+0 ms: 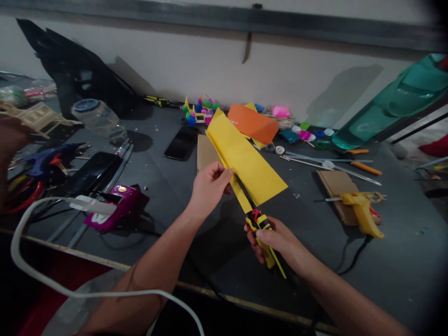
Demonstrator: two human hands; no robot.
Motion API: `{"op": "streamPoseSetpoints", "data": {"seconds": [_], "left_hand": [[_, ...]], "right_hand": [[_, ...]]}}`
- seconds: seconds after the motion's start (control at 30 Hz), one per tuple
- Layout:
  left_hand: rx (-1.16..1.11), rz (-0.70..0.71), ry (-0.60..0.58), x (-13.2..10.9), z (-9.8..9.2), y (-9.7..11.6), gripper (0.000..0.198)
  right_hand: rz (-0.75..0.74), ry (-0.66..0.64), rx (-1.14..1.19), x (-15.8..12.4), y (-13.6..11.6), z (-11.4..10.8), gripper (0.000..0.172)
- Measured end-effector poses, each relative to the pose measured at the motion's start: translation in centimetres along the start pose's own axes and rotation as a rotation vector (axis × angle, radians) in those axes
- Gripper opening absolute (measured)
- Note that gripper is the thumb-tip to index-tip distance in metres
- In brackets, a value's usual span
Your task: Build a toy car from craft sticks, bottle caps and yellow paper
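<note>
**yellow paper in my left hand, scissors in my right**

the yellow paper (241,161) is a long folded sheet, held over the middle of the table (308,224), with its far end overlapping a piece of cardboard (206,151) and reaching an orange sheet (252,123). my left hand (210,189) is closed on its edge, pinching it between thumb and fingers. my right hand (269,238) is wrapped around the yellow-and-black handles of the scissors (259,224), and their dark blades (243,191) sit against the paper, between a narrow strip and the wider sheet.

a black phone (184,142) lies just beyond my left hand, and colourful pom-poms (199,112) stand near the wall. to the left are a clear plastic bottle (98,121), a blue glue gun (45,161) and a magenta device (115,207) with a white cable (21,247) looping toward me. to the right, a yellow glue gun (362,212) rests on a cardboard scrap (336,193), well apart from my right hand.
</note>
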State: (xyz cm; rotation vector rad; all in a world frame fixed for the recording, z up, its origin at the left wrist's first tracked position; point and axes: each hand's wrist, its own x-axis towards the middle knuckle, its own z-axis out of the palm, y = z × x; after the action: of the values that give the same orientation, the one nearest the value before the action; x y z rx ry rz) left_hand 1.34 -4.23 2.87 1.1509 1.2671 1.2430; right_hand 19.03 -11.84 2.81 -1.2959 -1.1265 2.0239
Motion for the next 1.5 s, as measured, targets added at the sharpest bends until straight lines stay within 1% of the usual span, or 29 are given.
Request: {"op": "streamPoseSetpoints", "data": {"seconds": [0.2, 0.5, 0.87, 1.13, 1.3, 1.5], "left_hand": [[-0.003, 0.004, -0.018, 0.02, 0.17, 0.04, 0.017], [0.015, 0.002, -0.034, -0.11, 0.39, -0.1, 0.02], [0.043, 0.005, -0.028, -0.06, 0.32, -0.25, 0.021], [0.032, 0.004, -0.021, -0.16, 0.4, 0.0, 0.02], [0.044, 0.018, -0.028, -0.18, 0.35, -0.09, 0.02], [0.039, 0.003, -0.021, -0.13, 0.36, -0.03, 0.018]], "right_hand": [[0.0, -0.005, 0.026, 0.03, 0.08, -0.04, 0.03], [-0.011, 0.01, 0.026, 0.18, 0.02, -0.04, 0.026], [0.002, 0.03, 0.023, -0.03, -0.27, 0.08, 0.025], [-0.022, -0.002, 0.014, 0.02, 0.17, -0.2, 0.025], [-0.012, 0.008, 0.013, 0.0, 0.14, -0.2, 0.024], [-0.009, 0.012, 0.016, 0.13, 0.13, -0.1, 0.024]]}}
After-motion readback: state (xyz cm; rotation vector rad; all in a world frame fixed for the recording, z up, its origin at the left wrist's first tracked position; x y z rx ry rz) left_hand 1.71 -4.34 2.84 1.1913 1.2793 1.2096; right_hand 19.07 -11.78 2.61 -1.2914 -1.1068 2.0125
